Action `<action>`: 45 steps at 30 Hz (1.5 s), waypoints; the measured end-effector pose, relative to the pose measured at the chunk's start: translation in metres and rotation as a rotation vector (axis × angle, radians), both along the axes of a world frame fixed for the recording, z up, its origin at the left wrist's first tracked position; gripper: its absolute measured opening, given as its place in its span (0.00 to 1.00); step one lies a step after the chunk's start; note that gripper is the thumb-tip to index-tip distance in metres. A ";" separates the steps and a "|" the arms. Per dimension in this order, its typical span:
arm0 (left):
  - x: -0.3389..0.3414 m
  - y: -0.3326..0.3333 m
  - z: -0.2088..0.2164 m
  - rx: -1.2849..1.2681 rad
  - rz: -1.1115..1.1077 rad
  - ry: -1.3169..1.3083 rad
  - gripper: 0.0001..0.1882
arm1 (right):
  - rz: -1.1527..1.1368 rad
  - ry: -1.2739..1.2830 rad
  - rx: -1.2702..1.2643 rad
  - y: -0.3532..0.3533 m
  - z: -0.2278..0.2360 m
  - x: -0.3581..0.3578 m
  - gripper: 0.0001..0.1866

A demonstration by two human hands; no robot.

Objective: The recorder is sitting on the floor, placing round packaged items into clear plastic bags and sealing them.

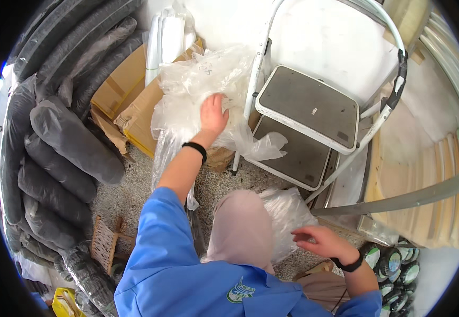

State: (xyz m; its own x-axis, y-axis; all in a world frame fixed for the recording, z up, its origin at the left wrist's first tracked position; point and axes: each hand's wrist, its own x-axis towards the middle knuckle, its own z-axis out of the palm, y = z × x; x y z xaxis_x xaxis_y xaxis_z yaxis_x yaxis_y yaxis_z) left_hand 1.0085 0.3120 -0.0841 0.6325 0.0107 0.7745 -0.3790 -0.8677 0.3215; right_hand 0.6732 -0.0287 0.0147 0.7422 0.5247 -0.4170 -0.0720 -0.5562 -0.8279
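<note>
My left hand (214,114) reaches forward and lies on a heap of clear plastic bags (187,90), its fingers stretched out. The crumpled plastic bulges around the hand, and one end spills over the step stool's lower tread (292,153). My right hand (322,242) is held near my right knee, fingers loosely bent and apart, with nothing seen in it. Beside it, a second crumpled clear plastic bag (287,219) lies on the speckled floor. A black band circles each wrist.
Dark plastic-wrapped rolls (76,140) are stacked along the left. An opened cardboard box (116,87) stands behind the plastic. The white-framed step stool (308,105) is at the back right. Pale curved strips (446,185) and black-and-green rolls (387,261) line the right side. A woven-seat stool (105,243) sits lower left.
</note>
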 end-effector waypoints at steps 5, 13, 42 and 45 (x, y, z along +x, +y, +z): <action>0.022 0.052 -0.008 0.438 0.064 0.366 0.06 | -0.007 -0.091 0.165 0.042 0.008 0.063 0.15; -0.083 0.069 -0.007 0.308 -0.564 0.200 0.05 | -0.301 -0.368 0.551 0.104 -0.023 0.171 0.09; 0.009 0.123 0.083 -0.513 -0.004 0.366 0.08 | 0.260 -0.939 0.481 0.252 -0.010 0.284 0.09; 0.021 0.118 0.094 -0.530 -0.111 0.361 0.08 | -0.014 -0.601 0.761 0.277 -0.016 0.339 0.11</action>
State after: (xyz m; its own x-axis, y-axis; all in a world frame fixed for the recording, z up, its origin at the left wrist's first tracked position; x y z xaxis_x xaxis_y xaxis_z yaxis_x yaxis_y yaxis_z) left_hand 1.0297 0.4302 0.0102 0.8714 0.2522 0.4207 -0.2453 -0.5186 0.8190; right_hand 1.0122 0.2485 -0.0018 0.7287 0.4868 0.4816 0.4781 0.1418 -0.8668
